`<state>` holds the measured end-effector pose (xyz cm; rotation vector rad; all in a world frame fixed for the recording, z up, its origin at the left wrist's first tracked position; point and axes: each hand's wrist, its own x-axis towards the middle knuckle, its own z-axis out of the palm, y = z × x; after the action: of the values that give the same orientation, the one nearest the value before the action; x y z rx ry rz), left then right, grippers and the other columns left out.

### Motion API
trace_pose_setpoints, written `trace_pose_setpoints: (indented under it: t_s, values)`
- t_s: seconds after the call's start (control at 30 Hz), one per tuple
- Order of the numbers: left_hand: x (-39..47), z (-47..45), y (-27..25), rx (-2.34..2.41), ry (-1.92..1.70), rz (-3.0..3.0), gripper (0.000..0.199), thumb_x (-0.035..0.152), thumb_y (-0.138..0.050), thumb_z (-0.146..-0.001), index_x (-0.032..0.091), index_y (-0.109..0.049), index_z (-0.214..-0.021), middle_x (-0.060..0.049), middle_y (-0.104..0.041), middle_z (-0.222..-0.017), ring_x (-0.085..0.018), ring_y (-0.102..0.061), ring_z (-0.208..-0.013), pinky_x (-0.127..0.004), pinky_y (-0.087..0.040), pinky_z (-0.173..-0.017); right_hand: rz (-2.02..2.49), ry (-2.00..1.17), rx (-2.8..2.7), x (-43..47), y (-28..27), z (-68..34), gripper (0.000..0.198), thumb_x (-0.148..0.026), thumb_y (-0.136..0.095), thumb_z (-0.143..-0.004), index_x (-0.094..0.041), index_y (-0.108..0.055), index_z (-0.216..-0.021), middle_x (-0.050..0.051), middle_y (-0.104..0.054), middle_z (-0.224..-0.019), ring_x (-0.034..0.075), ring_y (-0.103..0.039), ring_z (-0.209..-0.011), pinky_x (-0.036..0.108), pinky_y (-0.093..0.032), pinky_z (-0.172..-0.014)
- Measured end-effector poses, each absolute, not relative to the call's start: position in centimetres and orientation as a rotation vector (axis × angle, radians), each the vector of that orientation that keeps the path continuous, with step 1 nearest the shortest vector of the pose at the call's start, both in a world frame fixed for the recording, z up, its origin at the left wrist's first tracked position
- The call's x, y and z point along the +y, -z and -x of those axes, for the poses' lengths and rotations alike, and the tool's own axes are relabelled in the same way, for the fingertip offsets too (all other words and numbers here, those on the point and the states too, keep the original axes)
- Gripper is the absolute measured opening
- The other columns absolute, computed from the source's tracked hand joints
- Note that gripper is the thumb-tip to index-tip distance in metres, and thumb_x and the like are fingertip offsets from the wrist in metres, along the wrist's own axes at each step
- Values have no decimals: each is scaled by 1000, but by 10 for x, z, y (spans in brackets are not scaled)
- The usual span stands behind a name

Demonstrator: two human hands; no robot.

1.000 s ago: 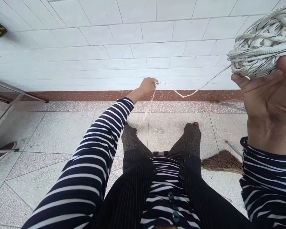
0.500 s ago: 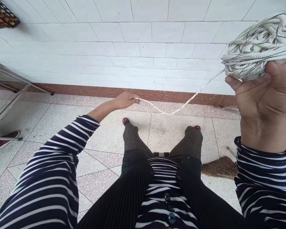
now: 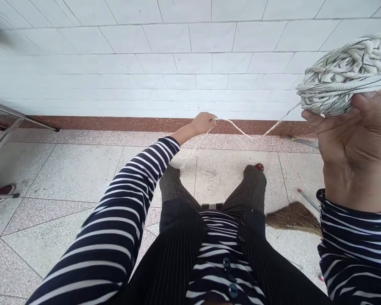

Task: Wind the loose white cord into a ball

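Observation:
A bulky ball of white cord with dark flecks rests in my right hand, its fingers and thumb closed around the underside. From its left side a single strand sags across to my left hand, which pinches it between thumb and fingers. Below the left hand, thin loose threads hang down, faint against the floor. The far side of the ball and some right-hand fingers are hidden.
A white tiled wall with a reddish-brown skirting stands ahead. On the floor at right lies a straw broom. A metal-framed piece of furniture is at left, near someone's shoe.
My left hand has moved right and slightly up, closer to the ball, so the strand between my hands spans less. The right hand still holds the ball. The view has shifted a little.

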<state>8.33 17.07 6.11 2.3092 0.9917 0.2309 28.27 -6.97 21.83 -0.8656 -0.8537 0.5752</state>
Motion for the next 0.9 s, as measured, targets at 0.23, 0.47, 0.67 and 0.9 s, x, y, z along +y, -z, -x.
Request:
trace_pose_setpoints:
  t_s: [0.23, 0.47, 0.67, 0.9]
  values:
    - [112, -16, -101, 619, 64, -2445, 38, 36, -44, -99, 16, -77, -100, -9, -75, -94, -16, -64, -77, -31, -48, -79, 820, -705, -875, -54, -217, -271, 22, -18, -76, -59, -23, -69, -80, -2, -73, -100, 20, -72, -92, 31, -67, -65]
    - [138, 64, -78, 1059, 7, -2415, 37, 17, -48, -92, 20, -79, -110, -6, -78, -105, -17, -68, -91, -27, -49, -85, 813, -725, -892, -46, -226, -257, 26, -16, -73, -56, -24, -70, -81, -4, -74, -97, 19, -72, -89, 31, -67, -62]
    - [180, 27, -35, 1263, -330, -2086, 29, 10, -56, -90, 16, -81, -105, -5, -78, -94, -15, -68, -80, -27, -54, -78, 798, -703, -910, -53, -231, -256, 15, -15, -72, -58, -23, -64, -68, -3, -73, -95, 19, -72, -90, 31, -68, -64]
    - [164, -60, -19, 1109, -532, -1623, 30, 3, -53, -91, 10, -79, -103, -11, -76, -98, -15, -71, -82, -30, -60, -79, 879, -654, -896, -65, -234, -263, 17, -17, -74, -57, -21, -57, -57, -2, -72, -100, 18, -71, -92, 30, -67, -66]
